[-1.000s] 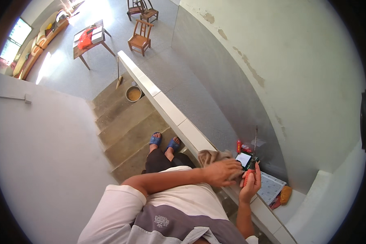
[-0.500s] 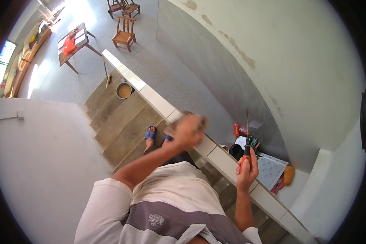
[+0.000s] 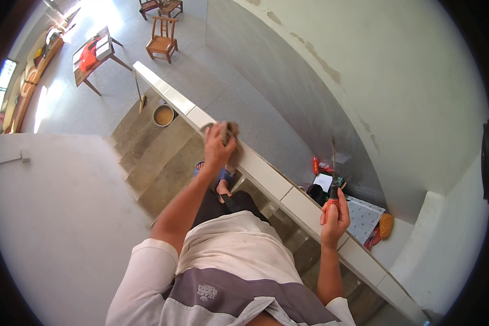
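My left hand (image 3: pixel 218 148) presses a crumpled brown-grey rag (image 3: pixel 232 132) onto the white-tiled top of a sloping stair parapet (image 3: pixel 262 173), with its fingers curled over the cloth. Held upright in my right hand (image 3: pixel 336 220) is a screwdriver (image 3: pixel 334 190) with a red and black handle. Its long thin shaft points away from me, and the hand is just over the parapet, lower along it than the rag is far. The part of the rag under my palm is hidden.
Concrete steps (image 3: pixel 163 155) descend on the left, with a bucket of brownish water (image 3: pixel 163 115) on them. Beyond the parapet lie a patterned sheet (image 3: pixel 364 217), a red bottle (image 3: pixel 315 165) and an orange bag (image 3: pixel 386 226). A wooden chair (image 3: pixel 162 43) and a table (image 3: pixel 100 57) stand farther off.
My left hand has slid the rag up and to the left along the parapet's tiles. The right hand with the screwdriver has shifted only slightly.
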### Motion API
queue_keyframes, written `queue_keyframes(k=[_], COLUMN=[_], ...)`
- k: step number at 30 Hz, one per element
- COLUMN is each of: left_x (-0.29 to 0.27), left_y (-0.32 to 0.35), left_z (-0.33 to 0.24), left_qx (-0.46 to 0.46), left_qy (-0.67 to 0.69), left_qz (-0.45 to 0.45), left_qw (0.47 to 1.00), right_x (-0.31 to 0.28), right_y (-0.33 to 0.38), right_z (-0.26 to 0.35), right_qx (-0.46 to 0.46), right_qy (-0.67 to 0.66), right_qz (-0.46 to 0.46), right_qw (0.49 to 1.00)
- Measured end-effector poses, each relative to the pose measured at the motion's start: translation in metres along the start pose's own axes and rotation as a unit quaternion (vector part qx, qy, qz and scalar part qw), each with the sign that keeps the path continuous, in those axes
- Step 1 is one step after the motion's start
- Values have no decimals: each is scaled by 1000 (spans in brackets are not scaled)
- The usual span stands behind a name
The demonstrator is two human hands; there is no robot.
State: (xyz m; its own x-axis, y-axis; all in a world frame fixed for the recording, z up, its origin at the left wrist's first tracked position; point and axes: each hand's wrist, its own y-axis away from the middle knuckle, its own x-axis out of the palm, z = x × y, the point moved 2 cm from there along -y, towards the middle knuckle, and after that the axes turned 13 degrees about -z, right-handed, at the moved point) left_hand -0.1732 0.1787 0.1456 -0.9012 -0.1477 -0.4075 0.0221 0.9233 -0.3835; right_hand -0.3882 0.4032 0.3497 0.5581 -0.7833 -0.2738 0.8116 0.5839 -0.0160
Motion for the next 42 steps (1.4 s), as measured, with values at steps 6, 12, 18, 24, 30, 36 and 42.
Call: queue_keyframes(k=[6, 12, 18, 24, 30, 36, 42], left_x=[16, 15, -13, -12, 16, 9, -33], left_y=[47, 90, 52, 25, 37, 89, 90], left_z=[-93, -188, -106, -5, -65, -200, -183], left_qx=[-9, 241, 161, -13, -20, 188, -57], left_qy=[122, 323, 141, 77, 132, 397, 392], left_qz=[136, 327, 275, 140, 150, 346, 728], left_qw=[983, 855, 937, 987, 980, 829, 560], right_x=[-1, -4, -4, -2, 1, 2, -4], right_y=[-1, 1, 3, 2, 2, -9, -3], right_z=[-4, -3, -2, -4, -7, -1, 18], right_qx=[-8, 14, -10, -10, -2, 78, 215], right_qy=[-22, -7, -5, -2, 34, -5, 19], right_qz=[-4, -16, -13, 5, 28, 13, 31], right_qw=[1000, 1000, 1000, 1000, 999, 997, 976])
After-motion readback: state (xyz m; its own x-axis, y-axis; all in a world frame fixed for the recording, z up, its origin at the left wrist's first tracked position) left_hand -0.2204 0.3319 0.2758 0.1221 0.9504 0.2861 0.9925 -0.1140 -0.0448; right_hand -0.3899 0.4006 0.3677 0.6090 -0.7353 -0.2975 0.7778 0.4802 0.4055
